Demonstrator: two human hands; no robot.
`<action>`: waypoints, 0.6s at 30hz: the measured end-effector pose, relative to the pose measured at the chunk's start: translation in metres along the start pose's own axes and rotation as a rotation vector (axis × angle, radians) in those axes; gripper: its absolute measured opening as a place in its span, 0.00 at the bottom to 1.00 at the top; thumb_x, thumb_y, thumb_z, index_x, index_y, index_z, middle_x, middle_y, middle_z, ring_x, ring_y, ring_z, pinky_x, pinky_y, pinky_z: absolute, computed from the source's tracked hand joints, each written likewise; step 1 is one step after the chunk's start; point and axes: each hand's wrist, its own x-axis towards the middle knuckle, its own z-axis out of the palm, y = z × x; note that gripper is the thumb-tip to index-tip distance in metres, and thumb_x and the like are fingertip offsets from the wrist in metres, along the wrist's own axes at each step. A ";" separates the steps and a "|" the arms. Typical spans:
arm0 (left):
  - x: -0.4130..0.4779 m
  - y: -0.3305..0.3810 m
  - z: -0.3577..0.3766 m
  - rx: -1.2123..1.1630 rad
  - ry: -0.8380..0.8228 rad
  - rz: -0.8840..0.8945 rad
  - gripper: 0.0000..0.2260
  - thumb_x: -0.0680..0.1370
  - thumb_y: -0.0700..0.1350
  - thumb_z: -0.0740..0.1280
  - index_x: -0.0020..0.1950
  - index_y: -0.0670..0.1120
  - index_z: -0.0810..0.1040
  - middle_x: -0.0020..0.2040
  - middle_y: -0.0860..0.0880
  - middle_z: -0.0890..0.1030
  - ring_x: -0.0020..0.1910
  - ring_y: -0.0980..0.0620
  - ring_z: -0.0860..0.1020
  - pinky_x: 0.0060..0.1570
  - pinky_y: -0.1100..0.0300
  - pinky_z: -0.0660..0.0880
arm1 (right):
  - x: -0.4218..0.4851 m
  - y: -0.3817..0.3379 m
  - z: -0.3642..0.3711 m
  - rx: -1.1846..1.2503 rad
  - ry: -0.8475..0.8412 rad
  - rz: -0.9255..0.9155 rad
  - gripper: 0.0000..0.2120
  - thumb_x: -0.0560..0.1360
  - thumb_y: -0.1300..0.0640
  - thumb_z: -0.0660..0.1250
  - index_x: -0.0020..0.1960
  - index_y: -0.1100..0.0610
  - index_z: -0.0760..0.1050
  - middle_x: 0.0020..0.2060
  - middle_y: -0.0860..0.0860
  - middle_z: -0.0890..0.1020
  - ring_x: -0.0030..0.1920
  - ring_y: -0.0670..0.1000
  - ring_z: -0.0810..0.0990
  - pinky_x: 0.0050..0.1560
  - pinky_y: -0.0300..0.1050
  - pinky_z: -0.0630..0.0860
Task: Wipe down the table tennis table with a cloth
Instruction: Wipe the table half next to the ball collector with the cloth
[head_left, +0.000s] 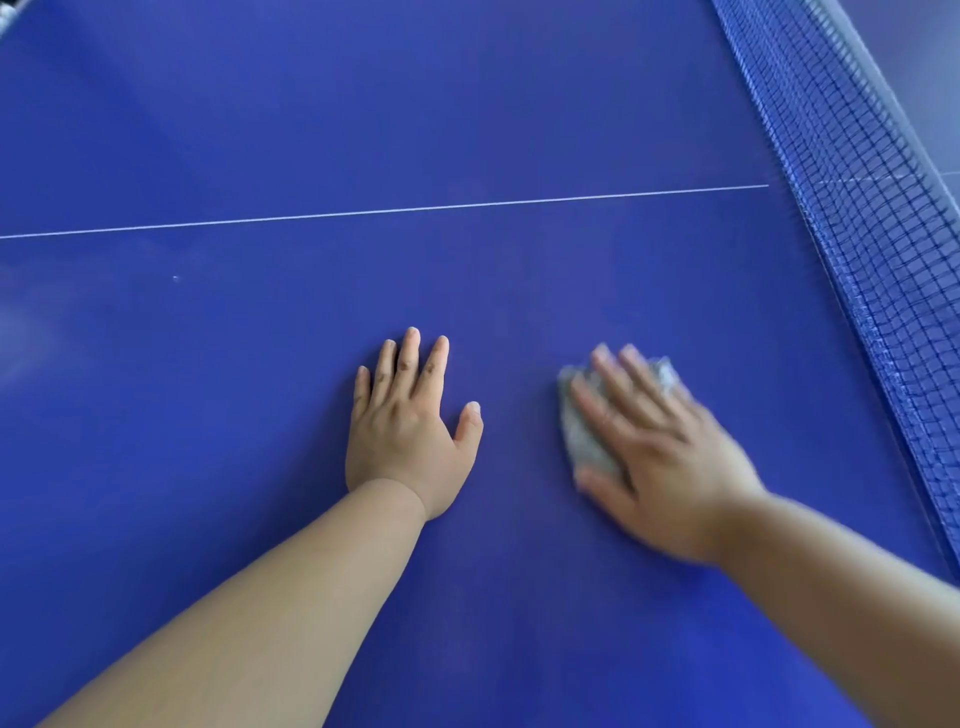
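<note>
Both hands lie flat on the table (208, 441), the left hand (410, 426) left of the right hand (660, 467). The cloth (582, 436) lies under the right hand. The line (384, 210) runs across behind the hands. The net (872, 218) stands along the right, near the right hand

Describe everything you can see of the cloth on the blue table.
The cloth is a small, pale grey rag, soft and crumpled; blur hides its weave. It lies on the blue table, near the net but apart from it. The right hand lies flat over most of it, fingers straight, pressing it down; only the edge toward the left hand and a far corner show. The left hand does not touch it.
</note>
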 end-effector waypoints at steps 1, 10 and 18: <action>0.000 0.000 0.000 0.000 -0.001 0.001 0.35 0.79 0.65 0.45 0.85 0.55 0.45 0.85 0.51 0.45 0.84 0.49 0.43 0.82 0.46 0.44 | 0.022 0.013 -0.007 0.020 0.027 0.160 0.39 0.79 0.30 0.45 0.84 0.46 0.45 0.84 0.52 0.48 0.83 0.56 0.43 0.82 0.59 0.48; 0.000 0.002 -0.001 -0.004 -0.003 -0.008 0.36 0.78 0.65 0.43 0.85 0.55 0.46 0.85 0.51 0.45 0.84 0.49 0.43 0.82 0.46 0.44 | 0.045 0.001 -0.009 -0.005 0.028 0.136 0.34 0.80 0.33 0.45 0.84 0.43 0.48 0.84 0.51 0.49 0.83 0.56 0.45 0.82 0.57 0.44; 0.001 0.001 0.003 -0.007 0.013 -0.009 0.36 0.77 0.65 0.42 0.85 0.56 0.45 0.85 0.52 0.44 0.84 0.51 0.43 0.82 0.47 0.43 | 0.117 0.043 -0.023 0.027 0.016 0.272 0.38 0.78 0.28 0.44 0.83 0.42 0.42 0.84 0.48 0.44 0.83 0.53 0.41 0.82 0.55 0.42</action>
